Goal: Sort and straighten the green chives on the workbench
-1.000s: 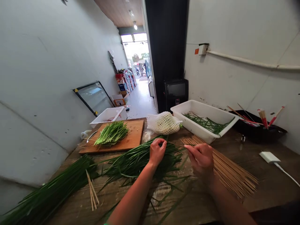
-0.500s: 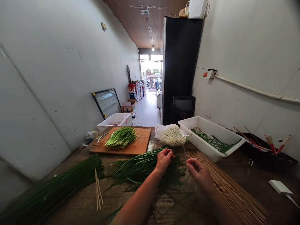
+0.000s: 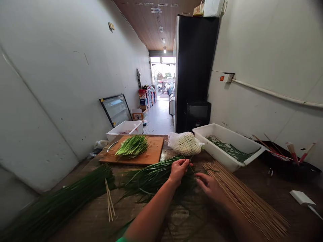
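My left hand (image 3: 178, 169) is closed, pinching chive leaves and a thin wooden skewer at the right end of a loose pile of chives (image 3: 151, 174) on the wooden table. My right hand (image 3: 209, 185) lies just to its right over the chives, fingers loosely curled and partly apart, beside a broad fan of bamboo skewers (image 3: 242, 195). Whether it holds anything is unclear.
A long chive bundle (image 3: 63, 205) lies at front left with three loose skewers (image 3: 109, 201). A cutting board (image 3: 148, 156) bears trimmed chives (image 3: 132, 146). Behind stand a white mesh bag (image 3: 185, 144), a white tub (image 3: 242, 143) with chives, a smaller white tub (image 3: 124, 129) and a dark tray (image 3: 297, 168).
My view has tilted up from the table. My right hand let the skewer tip go and dropped lower onto the chives; my left hand keeps its pinch.
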### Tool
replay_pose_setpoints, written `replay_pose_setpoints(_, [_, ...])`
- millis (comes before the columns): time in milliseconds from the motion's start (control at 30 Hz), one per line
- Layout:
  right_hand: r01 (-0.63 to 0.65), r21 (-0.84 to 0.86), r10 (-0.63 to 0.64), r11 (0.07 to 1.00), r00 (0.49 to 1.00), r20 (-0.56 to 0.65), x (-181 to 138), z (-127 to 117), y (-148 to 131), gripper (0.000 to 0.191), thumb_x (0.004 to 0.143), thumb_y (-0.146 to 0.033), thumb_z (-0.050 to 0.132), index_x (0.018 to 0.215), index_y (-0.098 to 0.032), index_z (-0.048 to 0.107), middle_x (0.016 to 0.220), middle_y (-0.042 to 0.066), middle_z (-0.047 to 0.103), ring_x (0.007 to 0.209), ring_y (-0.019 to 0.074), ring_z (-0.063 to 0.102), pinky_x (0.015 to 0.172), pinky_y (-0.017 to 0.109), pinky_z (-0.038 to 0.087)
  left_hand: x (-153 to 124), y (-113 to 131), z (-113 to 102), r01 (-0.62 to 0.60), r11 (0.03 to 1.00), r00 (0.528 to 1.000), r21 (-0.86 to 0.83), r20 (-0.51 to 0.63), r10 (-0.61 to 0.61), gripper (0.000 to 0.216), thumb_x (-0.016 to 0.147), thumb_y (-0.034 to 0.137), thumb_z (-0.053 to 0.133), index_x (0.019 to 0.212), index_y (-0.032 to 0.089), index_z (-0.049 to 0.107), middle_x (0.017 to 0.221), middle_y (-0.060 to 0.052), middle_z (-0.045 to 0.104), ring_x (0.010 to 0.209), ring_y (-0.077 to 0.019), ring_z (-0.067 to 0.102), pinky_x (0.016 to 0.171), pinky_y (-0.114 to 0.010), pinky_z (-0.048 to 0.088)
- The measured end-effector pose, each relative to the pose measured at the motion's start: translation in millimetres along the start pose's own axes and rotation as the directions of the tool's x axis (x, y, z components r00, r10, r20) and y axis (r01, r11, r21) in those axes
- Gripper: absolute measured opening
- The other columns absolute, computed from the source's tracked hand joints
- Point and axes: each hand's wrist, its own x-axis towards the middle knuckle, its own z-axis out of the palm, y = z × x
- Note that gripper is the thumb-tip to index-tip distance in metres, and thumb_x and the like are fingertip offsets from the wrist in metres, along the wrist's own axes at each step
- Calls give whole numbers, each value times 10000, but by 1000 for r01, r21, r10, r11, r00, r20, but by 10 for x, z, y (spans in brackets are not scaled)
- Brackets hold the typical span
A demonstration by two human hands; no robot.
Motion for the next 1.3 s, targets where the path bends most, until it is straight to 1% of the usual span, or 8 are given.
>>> replay_pose_setpoints(167, [17,-12,-18,1000,989,-149,15,1,-26,296,830,-379,502,960,-176,674,870,84,720,741,203,669,658,302,536,-29,-91,46,35,997,998,67,42,-37,414,593,478,735,722,88,687,627,-39,628,427,-23,322,407,-187,179])
replay_pose_setpoints(300, [-28,-57,13,998,969,-247,1,-74,-69,388,850,-382,460,1108,-163,649,977,91,711,675,173,654,597,274,523,35,-76,-39,-3,996,998,88,-60,8,428,559,464,753,764,93,696,636,-21,623,427,-21,306,410,-187,185])
replay_pose_setpoints(400, [-64,-86,44,994,976,-214,-18,-95,-100,413,850,-370,463,1142,-138,641,888,76,720,587,149,620,551,256,501,88,-68,-102,28,995,993,96,-121,-17,447,569,463,741,817,94,694,630,-11,617,423,-23,304,409,-185,187])
replay_pose_setpoints(467, [-46,-81,31,996,984,-175,-29,-85,-115,395,850,-351,465,1135,-149,650,893,68,722,646,154,637,594,257,509,100,-67,-111,27,992,990,121,-140,-10,433,585,447,735,841,100,696,625,-6,615,439,-32,339,422,-185,222])
replay_pose_setpoints(700, [-37,-104,23,994,990,-136,-56,-70,-142,406,854,-335,454,1140,-130,655,967,85,717,758,173,657,678,272,512,106,-92,-88,-101,981,974,166,-184,131,337,594,382,743,795,114,712,664,-19,647,594,-90,509,592,-215,396])
replay_pose_setpoints(967, [-22,-162,0,986,991,-130,-66,-82,-183,376,847,-318,453,1102,-168,687,741,43,714,615,160,623,523,239,472,122,-81,-112,-122,975,959,184,-231,164,262,641,340,708,784,122,694,621,7,610,576,-84,500,606,-217,409])
replay_pose_setpoints(1133, [-19,-168,-4,986,991,-136,-65,-82,-182,381,839,-320,455,1098,-166,688,797,53,726,611,163,629,531,251,490,124,-81,-114,-117,977,962,179,-226,156,282,641,331,706,828,120,705,647,-1,630,573,-88,507,602,-222,415])
replay_pose_setpoints(1300, [-16,-163,-6,987,991,-133,-65,-79,-184,362,838,-305,460,1084,-180,694,883,54,735,690,175,663,614,265,526,129,-84,-116,-141,973,961,183,-211,178,266,631,314,716,814,122,717,645,-5,639,579,-91,515,609,-221,414])
